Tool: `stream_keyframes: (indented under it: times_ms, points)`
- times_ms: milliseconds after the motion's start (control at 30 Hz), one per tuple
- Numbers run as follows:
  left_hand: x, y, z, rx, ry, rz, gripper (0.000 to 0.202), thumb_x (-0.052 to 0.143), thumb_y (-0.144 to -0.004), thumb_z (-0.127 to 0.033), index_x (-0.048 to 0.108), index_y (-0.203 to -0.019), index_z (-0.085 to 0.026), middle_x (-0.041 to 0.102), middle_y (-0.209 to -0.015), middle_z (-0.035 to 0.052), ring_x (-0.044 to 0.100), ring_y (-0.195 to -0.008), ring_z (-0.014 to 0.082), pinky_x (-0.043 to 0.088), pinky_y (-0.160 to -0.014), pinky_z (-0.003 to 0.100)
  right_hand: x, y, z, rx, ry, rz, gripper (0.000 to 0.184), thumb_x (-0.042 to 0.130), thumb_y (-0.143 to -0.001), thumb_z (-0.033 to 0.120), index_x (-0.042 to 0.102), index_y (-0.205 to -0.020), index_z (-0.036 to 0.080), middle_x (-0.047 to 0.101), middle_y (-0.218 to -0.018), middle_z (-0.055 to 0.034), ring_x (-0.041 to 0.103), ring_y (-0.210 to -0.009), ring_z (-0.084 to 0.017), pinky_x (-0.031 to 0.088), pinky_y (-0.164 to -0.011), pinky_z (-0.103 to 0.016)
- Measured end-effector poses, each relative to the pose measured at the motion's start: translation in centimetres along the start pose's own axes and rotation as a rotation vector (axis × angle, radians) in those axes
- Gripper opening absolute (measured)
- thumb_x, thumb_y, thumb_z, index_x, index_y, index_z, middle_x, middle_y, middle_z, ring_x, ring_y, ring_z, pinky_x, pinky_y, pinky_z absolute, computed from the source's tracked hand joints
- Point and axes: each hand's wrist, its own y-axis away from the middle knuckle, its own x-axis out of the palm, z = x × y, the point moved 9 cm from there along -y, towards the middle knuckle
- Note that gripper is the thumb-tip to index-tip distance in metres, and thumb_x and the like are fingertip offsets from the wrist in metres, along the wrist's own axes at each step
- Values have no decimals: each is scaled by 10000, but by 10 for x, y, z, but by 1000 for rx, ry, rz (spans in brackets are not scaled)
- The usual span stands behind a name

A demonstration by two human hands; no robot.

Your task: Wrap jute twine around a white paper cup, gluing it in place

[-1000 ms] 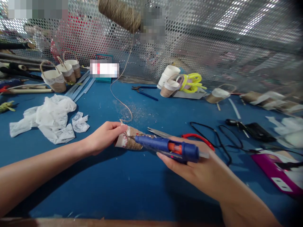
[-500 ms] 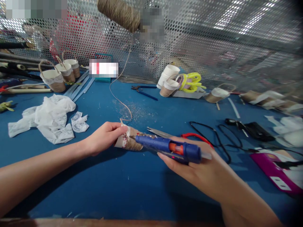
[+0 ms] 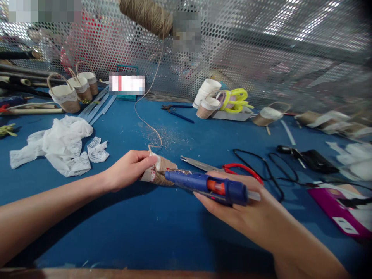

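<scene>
My left hand grips the rim end of a paper cup lying on its side on the blue table; the cup is partly wound with jute twine. My right hand is wrapped round a blue hot glue gun, whose nozzle touches the cup's side. A strand of twine runs from the cup up to a twine spool hanging on the perforated metal screen.
Red-handled scissors lie just behind the glue gun. White lace scraps lie at left, finished small cup baskets at far left, stacked paper cups and yellow loops at back, black cables and a magenta object at right.
The cup has turned a little in my left hand, showing more bare brown side. The glue gun dropped slightly along the cup. Both hands stay in place.
</scene>
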Motion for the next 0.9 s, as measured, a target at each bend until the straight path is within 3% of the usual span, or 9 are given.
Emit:
stream_keyframes:
  times_ms: [267,467,633,833,900]
  points:
    - [4,0,-2,32,-37,48,372,429,-832,-394,659,-899,-110,668,-820,54,576,-712,161,432,-632,243,-7,1,0,-11,21,-81,98,578,-750,294,545,-695,220,559,-587,27,500,-491,-121,445,-495,-252]
    - [3,0,0,22,-34,45,354,411,-845,-390,622,-836,-106,634,-748,33,549,-668,142,428,-681,266,4,-2,5,1,-20,62,179,512,-779,297,518,-614,227,509,-530,29,470,-470,-123,405,-424,-243]
    - [4,2,-1,29,-59,61,352,405,-846,-396,617,-814,-116,629,-738,32,557,-689,155,442,-696,278,-3,1,-3,17,7,-39,112,563,-758,309,544,-688,224,574,-626,18,517,-525,-128,458,-531,-259]
    - [4,3,-7,88,-174,56,358,382,-852,-399,606,-806,-124,614,-766,31,542,-717,159,436,-726,286,4,1,0,-12,0,43,152,515,-766,291,546,-630,233,546,-556,20,510,-497,-139,421,-449,-257]
    - [4,3,-7,94,-180,63,357,381,-854,-399,610,-830,-126,614,-776,31,547,-746,168,435,-736,285,1,1,0,13,-7,18,160,522,-764,291,523,-618,227,536,-552,24,501,-498,-133,433,-472,-256]
